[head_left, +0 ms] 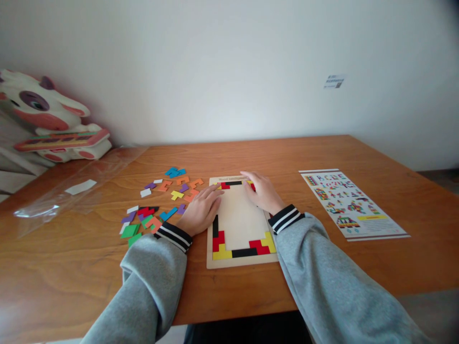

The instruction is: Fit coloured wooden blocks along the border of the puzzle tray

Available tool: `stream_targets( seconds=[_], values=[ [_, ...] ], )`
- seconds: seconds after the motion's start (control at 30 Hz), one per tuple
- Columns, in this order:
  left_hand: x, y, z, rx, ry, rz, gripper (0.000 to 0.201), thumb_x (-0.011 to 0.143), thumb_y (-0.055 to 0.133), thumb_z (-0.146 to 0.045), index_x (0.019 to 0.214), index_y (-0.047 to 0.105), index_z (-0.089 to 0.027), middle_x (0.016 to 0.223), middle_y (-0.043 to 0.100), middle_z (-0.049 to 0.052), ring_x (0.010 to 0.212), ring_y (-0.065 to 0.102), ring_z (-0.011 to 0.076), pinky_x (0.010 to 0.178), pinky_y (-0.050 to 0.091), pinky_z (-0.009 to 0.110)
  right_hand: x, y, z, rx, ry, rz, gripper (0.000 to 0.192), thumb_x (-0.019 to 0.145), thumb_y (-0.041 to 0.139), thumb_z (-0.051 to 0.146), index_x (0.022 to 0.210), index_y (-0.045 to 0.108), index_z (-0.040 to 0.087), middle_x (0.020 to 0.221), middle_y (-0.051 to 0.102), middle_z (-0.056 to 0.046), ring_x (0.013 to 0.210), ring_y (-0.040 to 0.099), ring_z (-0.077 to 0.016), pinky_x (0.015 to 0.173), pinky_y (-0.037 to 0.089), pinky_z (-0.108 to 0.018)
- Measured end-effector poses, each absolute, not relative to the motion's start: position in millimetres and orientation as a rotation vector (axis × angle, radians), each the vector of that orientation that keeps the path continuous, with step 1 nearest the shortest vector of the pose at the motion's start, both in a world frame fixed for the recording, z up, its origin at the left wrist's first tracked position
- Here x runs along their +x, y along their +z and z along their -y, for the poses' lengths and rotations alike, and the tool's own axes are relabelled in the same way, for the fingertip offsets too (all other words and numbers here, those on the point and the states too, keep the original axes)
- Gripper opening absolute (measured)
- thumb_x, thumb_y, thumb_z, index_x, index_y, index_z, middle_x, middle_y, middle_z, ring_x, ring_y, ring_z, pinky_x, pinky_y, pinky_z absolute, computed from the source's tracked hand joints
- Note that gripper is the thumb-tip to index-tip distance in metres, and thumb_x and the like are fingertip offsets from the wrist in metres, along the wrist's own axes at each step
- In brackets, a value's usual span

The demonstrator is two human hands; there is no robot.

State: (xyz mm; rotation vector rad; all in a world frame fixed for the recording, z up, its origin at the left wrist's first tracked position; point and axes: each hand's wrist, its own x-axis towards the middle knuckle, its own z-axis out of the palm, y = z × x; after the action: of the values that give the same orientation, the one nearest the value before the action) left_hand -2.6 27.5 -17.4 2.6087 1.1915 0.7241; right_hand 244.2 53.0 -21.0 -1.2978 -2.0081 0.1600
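A wooden puzzle board [233,264] lies flat in front of me, its pale middle bare. Along its inner edge sit red, black and yellow pieces, among them a black bar [241,253], a red piece [218,240] and a yellow piece [222,253]. My left hand [201,209] rests over the board's upper left side, fingers stretched out. Over the upper right corner lies my right hand [263,192], its fingers extended and the thumb apart. Both hands cover parts of the frame and some pieces. I see nothing held in either.
Several loose puzzle pieces [146,212] are scattered left of the board. A printed pattern sheet [353,205] lies to the right. At the far left are a clear plastic bag [53,210] and a cow-shaped toy keyboard [68,138]. A wall [215,71] stands behind the table [322,272].
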Motion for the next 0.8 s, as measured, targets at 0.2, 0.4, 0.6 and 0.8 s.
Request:
stream_targets(
  seconds=[0.2,0.4,0.6,0.8],
  values=[
    [-5.4,-13.6,-27.6,2.501,0.934,-1.246,0.029,0.102,0.037,-0.026,0.117,0.061,-0.018,0.128,0.064,0.012,0.126,0.057,0.0228,0.111,0.046,0.043,277.1,-32.8,-57.4,-1.334,0.29,1.721,0.029,0.092,0.053,0.035,0.113,0.064,0.018,0.103,0.072,-0.012,0.09,0.068,-0.0234,0.085,0.056,-0.042],
    [-5.7,-14.6,-28.3,2.406,0.974,-1.389,0.027,0.101,0.039,-0.028,0.117,0.059,-0.018,0.122,0.067,0.011,0.118,0.062,0.0241,0.107,0.048,0.044,280.4,-41.3,-56.0,-1.382,0.316,1.652,0.027,0.091,0.052,0.035,0.108,0.064,0.018,0.101,0.072,-0.013,0.087,0.069,-0.023,0.085,0.057,-0.042],
    [-3.9,-14.5,-27.2,2.418,0.927,-1.396,0.026,0.099,0.041,-0.027,0.116,0.059,-0.019,0.121,0.067,0.011,0.116,0.063,0.0241,0.105,0.05,0.043,272.5,-40.3,-53.8,-1.397,0.25,1.706,0.024,0.091,0.052,0.035,0.103,0.064,0.018,0.097,0.071,-0.011,0.083,0.067,-0.0225,0.083,0.056,-0.042],
    [-3.8,-14.3,-27.1,2.414,0.917,-1.377,0.026,0.098,0.042,-0.029,0.115,0.059,-0.019,0.122,0.067,0.011,0.117,0.063,0.0239,0.105,0.049,0.044,272.8,-39.3,-53.4,-1.413,0.24,1.717,0.02,0.091,0.052,0.035,0.097,0.064,0.02,0.098,0.071,-0.011,0.083,0.067,-0.0219,0.082,0.056,-0.04]
  ],
)
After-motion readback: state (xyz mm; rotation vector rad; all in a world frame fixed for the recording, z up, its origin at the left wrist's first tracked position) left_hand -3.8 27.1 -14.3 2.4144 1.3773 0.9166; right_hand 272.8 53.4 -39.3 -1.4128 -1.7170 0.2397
